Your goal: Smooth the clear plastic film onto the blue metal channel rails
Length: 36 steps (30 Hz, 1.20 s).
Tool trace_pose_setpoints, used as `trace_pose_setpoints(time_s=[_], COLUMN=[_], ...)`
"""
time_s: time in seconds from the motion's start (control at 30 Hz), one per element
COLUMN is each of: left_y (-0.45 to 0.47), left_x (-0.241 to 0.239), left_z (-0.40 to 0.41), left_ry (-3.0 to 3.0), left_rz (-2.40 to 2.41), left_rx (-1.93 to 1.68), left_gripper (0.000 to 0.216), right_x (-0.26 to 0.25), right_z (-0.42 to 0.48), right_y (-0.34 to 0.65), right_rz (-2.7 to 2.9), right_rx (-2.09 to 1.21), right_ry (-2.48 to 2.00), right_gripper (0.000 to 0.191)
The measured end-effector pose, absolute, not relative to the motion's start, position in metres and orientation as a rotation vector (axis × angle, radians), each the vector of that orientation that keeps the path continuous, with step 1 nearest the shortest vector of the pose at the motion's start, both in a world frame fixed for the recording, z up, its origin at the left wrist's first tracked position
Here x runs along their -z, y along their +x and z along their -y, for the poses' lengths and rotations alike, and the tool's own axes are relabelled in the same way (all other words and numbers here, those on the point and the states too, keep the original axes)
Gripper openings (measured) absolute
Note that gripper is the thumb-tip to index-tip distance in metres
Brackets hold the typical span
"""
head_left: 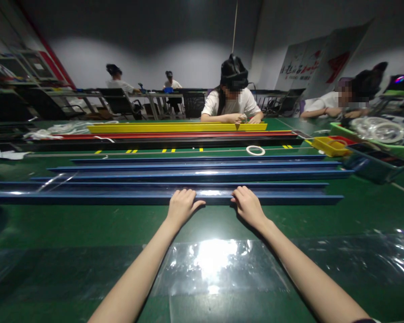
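Clear film (218, 269): spread across the green table (104, 226) by its near edge, below both forearms
Left hand (182, 208): fingers together, bent over the near rim of the front blue channel (148, 198), thumb stretched sideways along the outer face, clamped on that rim
Right hand (248, 205): fingers together and curled over the same rim, clamped on it, a short way nearer the table's right edge
Front blue channel: lengthwise, roughly parallel to the near edge, reaching far toward the left edge
More blue strips (175, 176): just behind it, side by side
Clear box (379, 168): toward the right edge, near a yellow tray (326, 146)
White ring (255, 150): flat on the table, beyond the blue strips
Red strip (175, 136): farther back, lengthwise
Yellow strip (178, 128): by the far edge, before a co-worker (232, 96)
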<state>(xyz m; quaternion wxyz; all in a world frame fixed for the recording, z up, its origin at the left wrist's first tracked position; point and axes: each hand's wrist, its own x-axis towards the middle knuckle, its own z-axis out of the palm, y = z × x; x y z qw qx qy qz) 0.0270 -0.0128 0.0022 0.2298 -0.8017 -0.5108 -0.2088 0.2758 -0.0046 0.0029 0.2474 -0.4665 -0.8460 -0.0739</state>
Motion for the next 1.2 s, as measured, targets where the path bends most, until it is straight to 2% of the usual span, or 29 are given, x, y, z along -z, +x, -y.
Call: trace_pose_setpoints(time_s=[0.27,0.63,1.2], left_y=[0.027,0.028,0.029], left_x=[-0.003,0.0,0.0], left_z=[0.014,0.012,0.01], left_ry=[-2.224,-2.253,-2.188], left_rz=[1.374,1.374,1.338], left_rx=[0.574,0.633,0.586], left_gripper=[0.039,0.036,0.04], right_x=[-0.011,-0.009,-0.01], right_z=[0.005,0.004,0.005], right_y=[0.279,0.341,0.342], right_rz=[2.413,2.364,2.348], right_rx=[0.247,0.266,0.197], right_ry=[-1.301,-1.438,-1.459], right_gripper=[0.009,0.009,0.01])
